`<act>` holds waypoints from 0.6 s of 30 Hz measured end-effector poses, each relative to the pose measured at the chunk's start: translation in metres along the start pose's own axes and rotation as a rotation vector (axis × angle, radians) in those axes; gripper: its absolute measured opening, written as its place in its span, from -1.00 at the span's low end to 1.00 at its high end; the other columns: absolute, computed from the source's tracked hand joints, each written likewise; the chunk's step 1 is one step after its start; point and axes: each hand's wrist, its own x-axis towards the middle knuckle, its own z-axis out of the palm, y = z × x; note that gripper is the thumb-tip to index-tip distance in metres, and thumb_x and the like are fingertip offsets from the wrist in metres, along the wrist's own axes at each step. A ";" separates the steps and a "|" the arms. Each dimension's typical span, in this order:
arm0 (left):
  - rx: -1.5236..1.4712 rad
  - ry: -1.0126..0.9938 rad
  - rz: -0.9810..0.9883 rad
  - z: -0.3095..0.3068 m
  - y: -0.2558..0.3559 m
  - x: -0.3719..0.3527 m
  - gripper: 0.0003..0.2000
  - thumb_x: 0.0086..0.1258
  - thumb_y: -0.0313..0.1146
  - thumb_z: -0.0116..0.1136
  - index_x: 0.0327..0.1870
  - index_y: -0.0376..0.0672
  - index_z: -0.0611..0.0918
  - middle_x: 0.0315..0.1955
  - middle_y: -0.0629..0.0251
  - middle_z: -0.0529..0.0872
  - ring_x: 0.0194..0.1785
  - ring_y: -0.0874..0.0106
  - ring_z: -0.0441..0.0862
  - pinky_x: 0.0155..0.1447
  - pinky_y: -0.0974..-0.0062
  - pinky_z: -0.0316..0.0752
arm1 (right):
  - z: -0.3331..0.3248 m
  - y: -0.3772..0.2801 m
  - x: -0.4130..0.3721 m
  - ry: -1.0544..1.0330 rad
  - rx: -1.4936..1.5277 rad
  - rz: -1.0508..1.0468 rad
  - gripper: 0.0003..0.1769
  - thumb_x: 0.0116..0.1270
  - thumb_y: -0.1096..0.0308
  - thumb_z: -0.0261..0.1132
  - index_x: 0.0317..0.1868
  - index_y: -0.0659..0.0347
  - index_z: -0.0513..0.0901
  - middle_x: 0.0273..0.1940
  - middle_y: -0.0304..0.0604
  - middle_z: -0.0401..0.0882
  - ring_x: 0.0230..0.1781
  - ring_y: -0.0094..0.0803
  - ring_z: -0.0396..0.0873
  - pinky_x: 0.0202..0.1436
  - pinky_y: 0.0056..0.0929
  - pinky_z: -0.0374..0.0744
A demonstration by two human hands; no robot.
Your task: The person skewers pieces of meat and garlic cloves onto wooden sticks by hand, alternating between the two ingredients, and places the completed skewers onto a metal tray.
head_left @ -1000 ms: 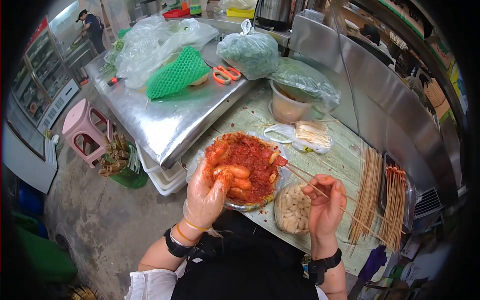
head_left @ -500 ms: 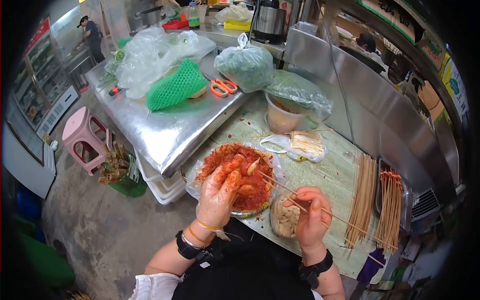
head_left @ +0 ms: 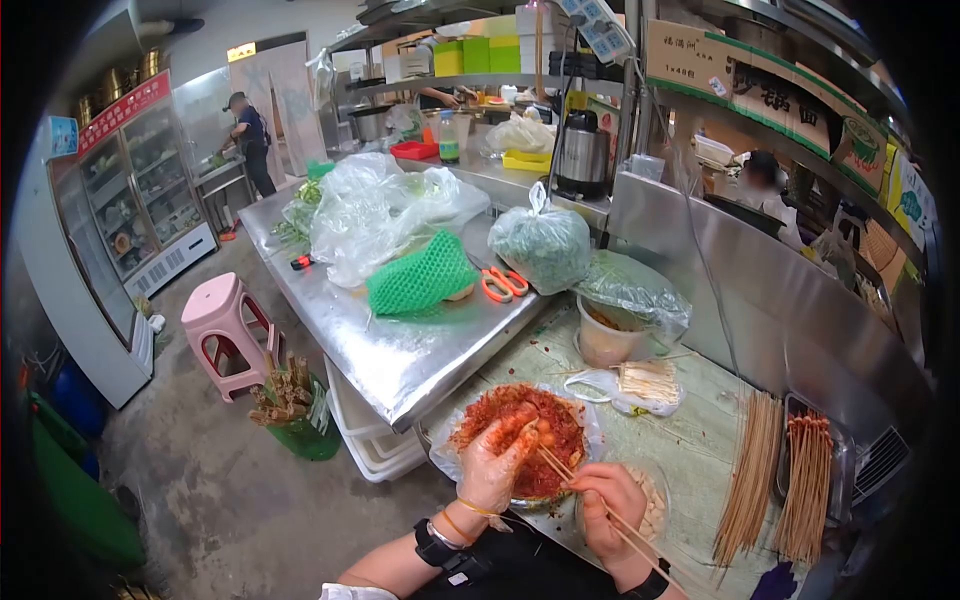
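The thin sticks (head_left: 553,466) were in our right hand (head_left: 608,498), pinched between thumb and fingers, just beside the bowl (head_left: 522,502) of red meat (head_left: 540,420). A second before, the sticks pointed across the bowl and our left hand (head_left: 490,468) lay flat on the meat. Now our gloved left hand was curled, its fingers pressed together on a bit of meat right at the stick tips. We think the meat was being pushed onto a stick. We had also lifted our head, so our hands sat low and we saw more of the kitchen. The tub of white pieces (head_left: 655,508) was mostly hidden by our right hand.
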 end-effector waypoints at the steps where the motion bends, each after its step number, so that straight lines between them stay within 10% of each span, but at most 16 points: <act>1: 0.003 -0.028 -0.045 -0.002 -0.002 0.001 -0.63 0.37 -0.45 0.11 0.17 -0.29 0.41 -0.03 0.15 0.60 0.00 0.35 0.61 0.08 0.45 0.54 | 0.001 -0.001 0.001 0.004 0.004 -0.007 -0.88 0.29 0.42 0.18 -0.28 0.29 0.59 -0.26 -0.08 0.60 -0.34 -0.21 0.59 -0.28 -0.41 0.57; 18: 0.223 0.041 0.092 -0.010 -0.012 0.006 -0.78 0.41 -0.49 0.04 0.01 -0.36 0.53 -0.17 0.21 0.67 -0.16 0.46 0.63 -0.04 0.52 0.55 | 0.012 0.001 0.005 -0.094 -0.079 -0.111 -0.93 0.19 0.54 0.26 -0.31 0.31 0.54 -0.32 -0.05 0.54 -0.40 -0.17 0.58 -0.41 -0.36 0.55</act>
